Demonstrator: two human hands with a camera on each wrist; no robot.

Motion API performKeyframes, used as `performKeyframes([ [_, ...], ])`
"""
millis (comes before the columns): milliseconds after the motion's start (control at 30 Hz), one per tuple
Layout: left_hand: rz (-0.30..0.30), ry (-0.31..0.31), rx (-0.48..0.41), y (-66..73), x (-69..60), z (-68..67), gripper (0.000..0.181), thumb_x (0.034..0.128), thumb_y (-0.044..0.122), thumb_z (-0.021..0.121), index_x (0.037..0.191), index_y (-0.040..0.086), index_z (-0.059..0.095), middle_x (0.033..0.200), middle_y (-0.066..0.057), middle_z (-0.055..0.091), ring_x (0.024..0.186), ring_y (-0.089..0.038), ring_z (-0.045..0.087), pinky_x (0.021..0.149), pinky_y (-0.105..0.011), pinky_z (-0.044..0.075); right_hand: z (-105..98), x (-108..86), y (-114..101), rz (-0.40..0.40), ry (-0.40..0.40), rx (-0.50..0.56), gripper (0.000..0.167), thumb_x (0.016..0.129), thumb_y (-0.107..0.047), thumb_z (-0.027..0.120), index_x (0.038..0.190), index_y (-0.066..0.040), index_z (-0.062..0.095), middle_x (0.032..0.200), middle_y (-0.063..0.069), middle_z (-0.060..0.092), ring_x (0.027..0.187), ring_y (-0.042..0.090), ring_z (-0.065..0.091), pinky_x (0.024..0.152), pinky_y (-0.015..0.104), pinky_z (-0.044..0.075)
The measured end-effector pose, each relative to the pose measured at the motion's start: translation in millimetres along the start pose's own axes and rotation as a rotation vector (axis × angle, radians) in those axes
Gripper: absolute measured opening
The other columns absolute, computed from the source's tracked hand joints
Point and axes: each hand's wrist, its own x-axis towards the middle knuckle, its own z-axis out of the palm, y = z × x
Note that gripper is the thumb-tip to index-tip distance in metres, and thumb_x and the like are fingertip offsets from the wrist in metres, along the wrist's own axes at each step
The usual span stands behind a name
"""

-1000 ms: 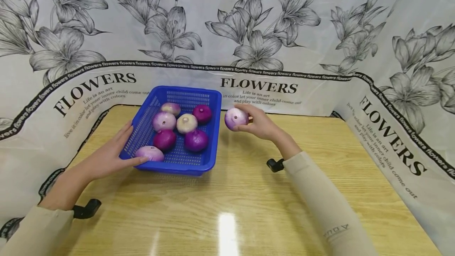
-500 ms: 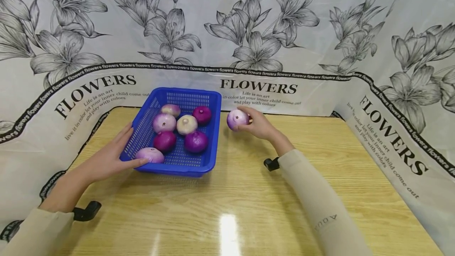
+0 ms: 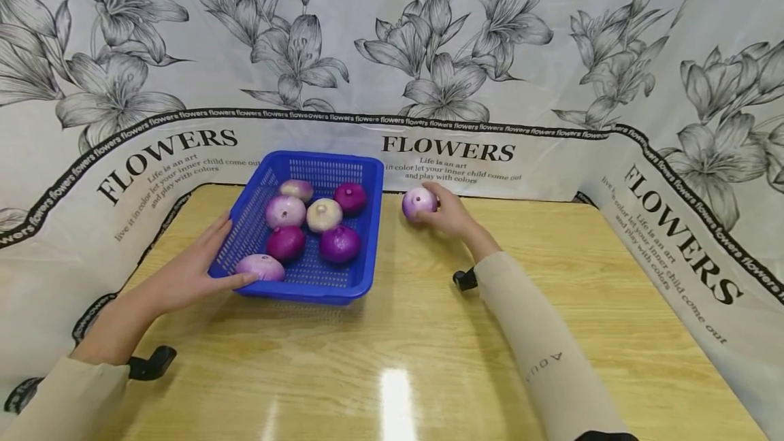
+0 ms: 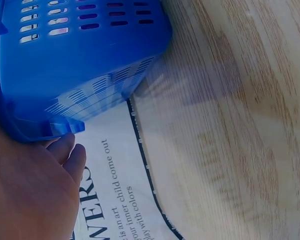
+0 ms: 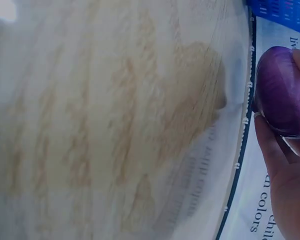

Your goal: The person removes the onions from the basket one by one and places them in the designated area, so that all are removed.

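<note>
My right hand (image 3: 450, 211) pinches a purple-and-white onion (image 3: 419, 204) between thumb and fingers, to the right of the basket. In the right wrist view that onion (image 5: 282, 92) shows its purple side, with fingers (image 5: 270, 145) beneath it; whether it touches the table is hard to tell. A blue plastic basket (image 3: 372, 237) stands at left centre. My left hand (image 3: 190, 274) holds its near left corner, thumb over the rim. Seen from the left wrist, fingers (image 4: 65, 150) lie under the basket's lip (image 4: 65, 127). Several onions lie inside, among them a white one (image 3: 324, 215) and a dark purple one (image 3: 339, 244).
The wooden table (image 3: 343, 373) extends in front and to the right. White cloth (image 3: 453, 162) with flower prints and lettering rises behind and along both sides. Black mounts (image 3: 153, 363) jut from the wrists.
My right hand has moved slightly right with the onion, away from the basket. The left hand stays on the basket, and the onions inside have not shifted.
</note>
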Motion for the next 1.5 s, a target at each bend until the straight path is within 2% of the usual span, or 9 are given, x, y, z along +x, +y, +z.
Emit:
performKeyframes([
  [333, 0.011, 0.004, 0.003, -1.7, 1.3, 3.0, 0.114, 0.0917, 0.056, 0.071, 0.163, 0.001, 0.000, 0.172, -0.012, -0.008, 0.155, -0.047, 0.003, 0.117, -0.071, 0.017, 4, 1.8, 7, 0.071, 0.009, 0.036, 0.084, 0.091, -0.022, 0.078, 0.159, -0.007, 0.031, 0.159, 0.021, 0.037, 0.142, 0.040, 0.042, 0.118, 0.051, 0.036],
  [700, 0.011, 0.005, 0.006, -1.3, 0.6, 3.6, 0.114, 0.0917, 0.056, 0.070, 0.163, 0.001, 0.001, 0.171, -0.013, -0.008, 0.154, -0.048, 0.005, 0.117, -0.071, 0.017, 7, 2.3, 7, 0.040, -0.012, 0.047, 0.082, 0.094, -0.019, 0.074, 0.161, -0.007, 0.028, 0.162, 0.022, 0.033, 0.145, 0.040, 0.039, 0.120, 0.052, 0.031],
  [967, 0.014, 0.002, 0.002, -2.0, 0.7, 4.5, 0.114, 0.0919, 0.056, 0.070, 0.163, 0.000, 0.001, 0.171, -0.014, -0.007, 0.154, -0.049, 0.005, 0.117, -0.071, 0.017, 5, -3.2, 4, 0.048, -0.013, 0.030, 0.086, 0.091, -0.017, 0.076, 0.162, -0.010, 0.026, 0.156, 0.026, 0.037, 0.135, 0.043, 0.047, 0.114, 0.056, 0.038],
  [1167, 0.007, 0.000, -0.001, -5.1, -1.0, 4.6, 0.115, 0.0914, 0.056, 0.070, 0.164, 0.002, 0.000, 0.171, -0.012, -0.009, 0.154, -0.048, 0.004, 0.117, -0.072, 0.017, 0, -10.3, 5, 0.065, -0.024, 0.021, 0.087, 0.093, -0.020, 0.075, 0.163, -0.011, 0.023, 0.159, 0.026, 0.033, 0.134, 0.044, 0.048, 0.114, 0.055, 0.039],
  [1267, 0.012, -0.001, 0.004, -5.3, -0.7, 4.1, 0.114, 0.0918, 0.056, 0.070, 0.163, 0.001, 0.000, 0.171, -0.014, -0.008, 0.154, -0.048, 0.004, 0.117, -0.071, 0.016, -7, -15.7, 5, 0.048, -0.018, 0.019, 0.086, 0.094, -0.019, 0.074, 0.162, -0.008, 0.023, 0.158, 0.027, 0.033, 0.131, 0.046, 0.049, 0.111, 0.057, 0.041],
  [1400, 0.012, -0.003, 0.011, -3.8, -1.1, 1.9, 0.114, 0.0918, 0.057, 0.070, 0.163, 0.001, 0.000, 0.171, -0.013, -0.009, 0.154, -0.048, 0.004, 0.118, -0.071, 0.016, -21, -24.2, 1, -0.013, -0.001, -0.010, 0.082, 0.094, -0.016, 0.073, 0.160, -0.003, 0.026, 0.155, 0.031, 0.034, 0.131, 0.050, 0.046, 0.107, 0.060, 0.044],
  [1500, 0.006, -0.006, 0.011, -2.2, -2.3, -0.2, 0.115, 0.0915, 0.057, 0.070, 0.163, 0.001, -0.001, 0.171, -0.013, -0.009, 0.154, -0.048, 0.004, 0.117, -0.071, 0.016, -30, -30.3, -7, -0.060, -0.004, -0.035, 0.081, 0.094, -0.017, 0.074, 0.160, -0.003, 0.028, 0.156, 0.029, 0.033, 0.134, 0.050, 0.043, 0.106, 0.060, 0.045],
])
